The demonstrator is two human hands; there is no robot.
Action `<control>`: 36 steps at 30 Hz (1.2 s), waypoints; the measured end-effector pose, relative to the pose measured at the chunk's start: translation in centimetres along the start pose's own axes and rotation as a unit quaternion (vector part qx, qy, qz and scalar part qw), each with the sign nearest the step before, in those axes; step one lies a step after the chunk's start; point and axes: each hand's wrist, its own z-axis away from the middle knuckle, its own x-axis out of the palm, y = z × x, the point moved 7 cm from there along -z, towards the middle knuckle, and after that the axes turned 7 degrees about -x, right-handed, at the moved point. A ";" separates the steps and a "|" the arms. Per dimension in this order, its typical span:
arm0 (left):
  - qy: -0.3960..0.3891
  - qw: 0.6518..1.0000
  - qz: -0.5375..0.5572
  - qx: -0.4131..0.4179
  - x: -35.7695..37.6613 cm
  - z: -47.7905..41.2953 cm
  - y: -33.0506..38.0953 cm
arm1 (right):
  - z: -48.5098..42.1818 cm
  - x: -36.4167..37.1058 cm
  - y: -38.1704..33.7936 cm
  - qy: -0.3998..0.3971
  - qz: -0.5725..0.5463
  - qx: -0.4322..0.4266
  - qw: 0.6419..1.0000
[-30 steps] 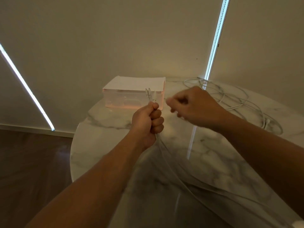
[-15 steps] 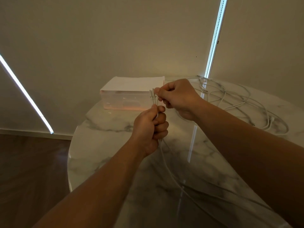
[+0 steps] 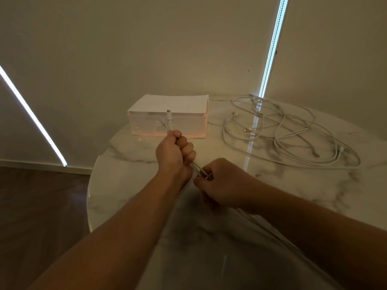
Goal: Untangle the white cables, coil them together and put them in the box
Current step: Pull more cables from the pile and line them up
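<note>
My left hand (image 3: 174, 152) is a fist gripping white cable ends (image 3: 169, 120), whose plugs stick up above it in front of the box. Below that fist the same cables run down to my right hand (image 3: 219, 183), which pinches them close under the left wrist. From there the cables trail toward me over the table. A loose tangle of white cables (image 3: 289, 132) lies on the table at the right. The translucent box (image 3: 167, 124) with a white lid stands at the table's far edge.
The round marble table (image 3: 272, 195) ends at the left, with dark wooden floor (image 3: 41, 206) beyond. Beige walls stand close behind the box, with bright light strips (image 3: 272, 49) on them.
My right hand has dropped from the plug tips above the left fist to the cables below it. The left hand kept its grip.
</note>
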 end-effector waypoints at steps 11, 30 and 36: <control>-0.010 0.999 0.030 -0.010 0.0 0.1 0.8 | 4.5 0.7 0.2 0.033 0.290 -0.115 0.950; -0.044 0.997 -0.031 -0.054 0.2 -0.5 0.7 | 5.5 0.1 1.9 0.040 0.278 -0.071 0.957; -0.044 0.990 -0.129 -0.034 1.2 0.7 0.2 | 6.7 -0.1 -1.7 -0.082 0.409 -0.146 0.897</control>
